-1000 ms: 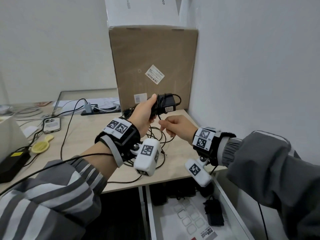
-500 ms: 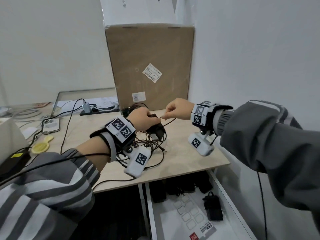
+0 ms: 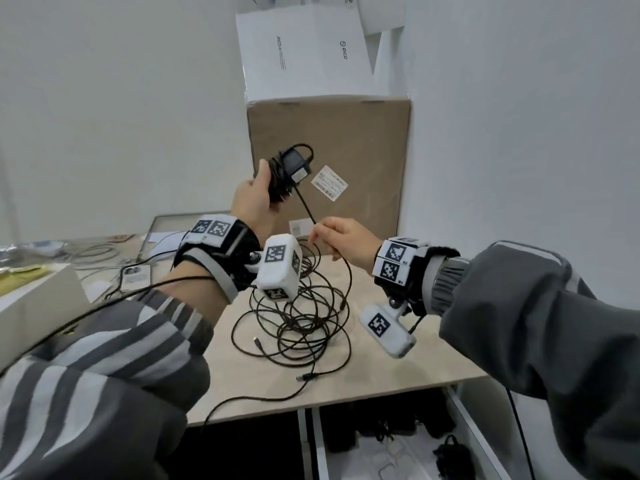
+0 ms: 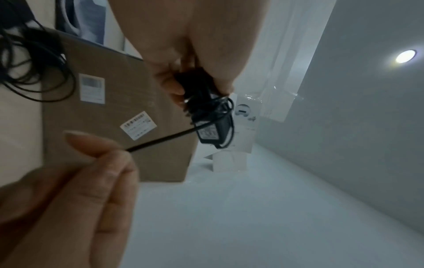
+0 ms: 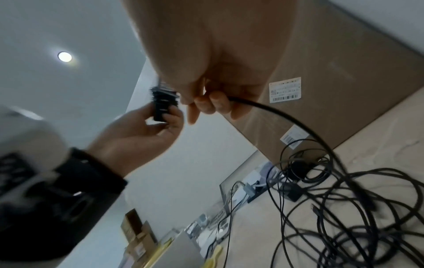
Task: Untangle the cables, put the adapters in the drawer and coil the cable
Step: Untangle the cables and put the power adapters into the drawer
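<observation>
Half a second ago both hands were low over the tangle on the desk; now the left hand (image 3: 250,202) has lifted the black power adapter (image 3: 290,169) up in front of the brown cardboard box (image 3: 363,140), and the right hand (image 3: 341,239) has dropped below and to the box's lower middle. The left hand's fingers wrap the adapter, which has cable wound around its body. A single black cable (image 3: 304,206) runs taut from the adapter down to the right hand, where thumb and forefinger pinch it; the left wrist view shows that pinch (image 4: 110,154) clearly. Past the right hand the cable falls into the loose tangle of black cables (image 3: 304,320) lying on the desk (image 3: 398,368) in front of the box. Another adapter block sits in the tangle close to the box's base, seen from the right wrist (image 5: 296,168). A white carton (image 3: 304,53) rests on top of the box. Below the desk edge, forward of the box, the open drawer (image 3: 474,434) holds dark items, one black adapter (image 3: 450,457) among them.
</observation>
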